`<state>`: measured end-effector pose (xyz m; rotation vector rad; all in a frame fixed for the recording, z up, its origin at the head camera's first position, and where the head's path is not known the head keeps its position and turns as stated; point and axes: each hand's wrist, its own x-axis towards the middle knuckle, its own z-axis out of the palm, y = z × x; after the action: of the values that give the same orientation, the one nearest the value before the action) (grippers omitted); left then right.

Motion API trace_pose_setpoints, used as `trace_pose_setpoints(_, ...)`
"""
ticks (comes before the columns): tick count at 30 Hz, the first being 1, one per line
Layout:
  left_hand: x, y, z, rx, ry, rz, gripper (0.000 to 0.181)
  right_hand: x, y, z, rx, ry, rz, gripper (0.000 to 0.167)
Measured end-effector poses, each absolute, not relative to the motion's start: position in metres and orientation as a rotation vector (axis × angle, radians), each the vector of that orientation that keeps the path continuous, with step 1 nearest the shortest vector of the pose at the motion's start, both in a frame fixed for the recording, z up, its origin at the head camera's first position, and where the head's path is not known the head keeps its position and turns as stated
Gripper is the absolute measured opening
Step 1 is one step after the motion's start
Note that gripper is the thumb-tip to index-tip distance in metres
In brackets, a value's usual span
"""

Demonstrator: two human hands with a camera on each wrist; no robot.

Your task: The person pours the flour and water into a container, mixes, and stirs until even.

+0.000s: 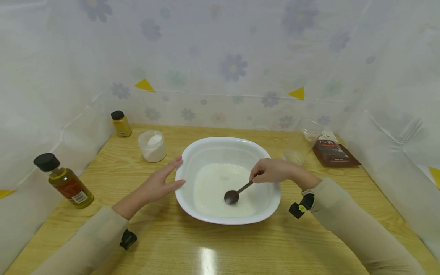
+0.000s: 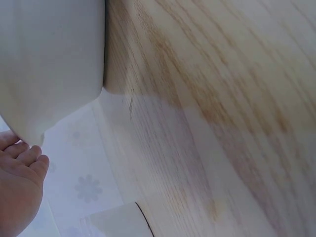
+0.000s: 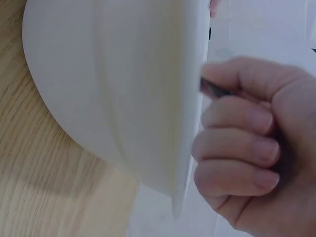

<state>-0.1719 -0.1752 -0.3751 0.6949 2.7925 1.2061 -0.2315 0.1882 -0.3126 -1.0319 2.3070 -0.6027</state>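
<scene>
A white oval basin (image 1: 227, 220) stands in the middle of the wooden table with a milky white liquid (image 1: 209, 187) in its bottom. My right hand (image 1: 273, 170) pinches the handle of a dark brown round-bowled measuring spoon (image 1: 232, 197), whose bowl is low in the basin at the liquid. In the right wrist view, the curled fingers (image 3: 237, 148) are beside the basin's rim, and only a bit of the handle shows. At the basin's left rim, my left hand (image 1: 158, 187) rests with thumb and fingers spread; its fingertips (image 2: 33, 154) touch the rim in the left wrist view.
A jar of white powder (image 1: 152, 152) stands left of the basin, with a yellow black-capped bottle (image 1: 122, 126) behind it. An oil bottle (image 1: 70, 187) is at far left. To the right are a clear plastic cup (image 1: 302, 139) and a brown packet (image 1: 333, 154).
</scene>
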Motion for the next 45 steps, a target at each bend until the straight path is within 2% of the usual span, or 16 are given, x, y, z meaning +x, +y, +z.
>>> trace_pose_setpoints(7,-0.171,-0.175,-0.375,0.693,2.793,1.202,0.072,-0.230,0.193,-0.311,-1.112,2.329,-0.550,0.019)
trace_pose_setpoints(14,-0.171,-0.175,-0.376,0.705,2.797,1.201,0.071,-0.226,0.196,-0.300,-1.027,2.293,-0.475,0.019)
trace_pose_setpoints(33,-0.171,-0.174,-0.374,0.709,2.796,1.194,0.071,-0.231,0.180,-0.323,-1.093,2.425,-0.670,0.019)
trace_pose_setpoints(40,-0.172,-0.175,-0.374,0.698,2.781,1.201,0.072,-0.232,0.175,-0.326,-1.081,2.497,-0.598,0.020)
trace_pose_setpoints(45,-0.172,-0.175,-0.375,0.702,2.789,1.196,0.072,-0.228,0.182,-0.324,-1.102,2.335,-0.619,0.019)
